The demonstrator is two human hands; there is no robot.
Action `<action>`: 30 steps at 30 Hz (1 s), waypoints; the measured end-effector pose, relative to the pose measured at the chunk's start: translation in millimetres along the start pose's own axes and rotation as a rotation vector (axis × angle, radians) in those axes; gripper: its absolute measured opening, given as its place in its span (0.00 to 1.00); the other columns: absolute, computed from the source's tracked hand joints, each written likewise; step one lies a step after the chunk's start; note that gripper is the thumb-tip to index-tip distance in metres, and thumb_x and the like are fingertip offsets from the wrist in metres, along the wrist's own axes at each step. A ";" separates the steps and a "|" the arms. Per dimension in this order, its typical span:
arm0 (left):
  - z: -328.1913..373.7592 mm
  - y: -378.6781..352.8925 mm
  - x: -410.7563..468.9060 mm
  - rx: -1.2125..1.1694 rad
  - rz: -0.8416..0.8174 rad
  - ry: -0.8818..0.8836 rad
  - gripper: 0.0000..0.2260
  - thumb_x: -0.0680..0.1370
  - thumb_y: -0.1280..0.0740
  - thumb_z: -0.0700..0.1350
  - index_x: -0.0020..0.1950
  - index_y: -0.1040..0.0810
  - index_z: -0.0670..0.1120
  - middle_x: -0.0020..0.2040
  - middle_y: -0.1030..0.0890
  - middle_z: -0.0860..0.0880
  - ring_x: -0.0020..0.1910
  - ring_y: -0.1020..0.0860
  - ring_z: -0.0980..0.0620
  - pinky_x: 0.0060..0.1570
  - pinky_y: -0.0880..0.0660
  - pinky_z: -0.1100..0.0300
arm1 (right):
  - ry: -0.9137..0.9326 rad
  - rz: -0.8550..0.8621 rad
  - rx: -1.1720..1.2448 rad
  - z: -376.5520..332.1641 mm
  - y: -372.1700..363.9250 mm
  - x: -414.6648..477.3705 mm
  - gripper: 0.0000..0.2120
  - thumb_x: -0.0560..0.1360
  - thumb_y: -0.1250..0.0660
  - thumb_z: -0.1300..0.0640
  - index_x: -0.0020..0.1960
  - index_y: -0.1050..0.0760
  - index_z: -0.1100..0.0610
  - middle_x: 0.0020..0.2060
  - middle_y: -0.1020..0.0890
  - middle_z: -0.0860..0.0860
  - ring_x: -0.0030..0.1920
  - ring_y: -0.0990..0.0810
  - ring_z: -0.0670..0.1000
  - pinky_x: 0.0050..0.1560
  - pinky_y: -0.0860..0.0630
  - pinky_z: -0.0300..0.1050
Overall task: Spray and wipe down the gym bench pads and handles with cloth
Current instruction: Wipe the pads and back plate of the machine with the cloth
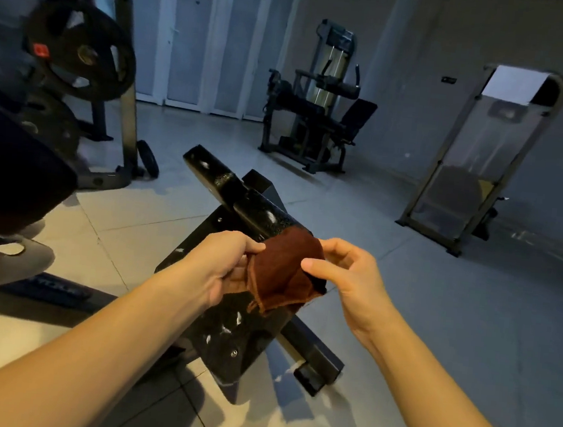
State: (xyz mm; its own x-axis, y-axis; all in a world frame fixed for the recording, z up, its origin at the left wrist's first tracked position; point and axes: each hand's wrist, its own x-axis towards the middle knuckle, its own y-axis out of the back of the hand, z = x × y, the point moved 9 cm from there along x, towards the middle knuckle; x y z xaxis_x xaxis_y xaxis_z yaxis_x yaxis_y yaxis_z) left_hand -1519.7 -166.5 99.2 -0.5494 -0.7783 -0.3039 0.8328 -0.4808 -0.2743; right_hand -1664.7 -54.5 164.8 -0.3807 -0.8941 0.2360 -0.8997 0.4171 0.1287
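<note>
Loosely bunched rust-brown terry cloth (284,272)

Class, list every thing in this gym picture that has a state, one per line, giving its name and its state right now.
cloth: bunched, held between both hands
left hand: grips the cloth's left edge
right hand: pinches the cloth's right side
bench frame: black, flecked with white marks
weight plate: stowed upright
doors: closed

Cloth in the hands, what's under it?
The black bar passes under the cloth, above the tiled floor. The stretch of bar right behind the cloth is hidden.
</note>
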 end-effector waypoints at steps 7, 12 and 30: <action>-19.3 -4.2 16.3 0.118 -0.160 0.215 0.07 0.79 0.40 0.39 0.46 0.22 0.43 0.32 0.24 0.46 0.29 0.25 0.51 0.33 0.26 0.61 | 0.030 -0.148 -0.023 13.4 -7.3 39.2 0.05 0.74 0.27 0.64 0.49 0.18 0.64 0.57 0.14 0.50 0.57 0.16 0.49 0.53 0.20 0.38; 9.8 -8.7 22.9 0.470 -0.119 -0.157 0.20 0.79 0.34 0.64 0.56 0.17 0.49 0.47 0.14 0.46 0.49 0.15 0.47 0.60 0.23 0.49 | 0.019 0.012 -0.066 13.6 6.0 49.4 0.04 0.76 0.26 0.57 0.50 0.18 0.56 0.41 0.13 0.50 0.44 0.14 0.48 0.43 0.21 0.37; 122.0 65.0 63.8 0.697 0.631 -0.773 0.10 0.75 0.23 0.43 0.53 0.20 0.49 0.47 0.18 0.57 0.46 0.20 0.61 0.45 0.26 0.69 | 0.169 0.165 -0.531 31.0 39.4 117.7 0.07 0.80 0.32 0.54 0.58 0.22 0.49 0.53 0.19 0.41 0.53 0.24 0.36 0.56 0.26 0.36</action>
State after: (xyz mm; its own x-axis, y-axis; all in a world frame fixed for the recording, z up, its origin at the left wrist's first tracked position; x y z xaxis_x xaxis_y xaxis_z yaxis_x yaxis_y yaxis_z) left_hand -1492.4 -296.6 173.3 -0.0475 -0.8747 0.4824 0.9276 0.1406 0.3462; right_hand -1751.6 -148.4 167.7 -0.4283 -0.7897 0.4392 -0.5843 0.6128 0.5320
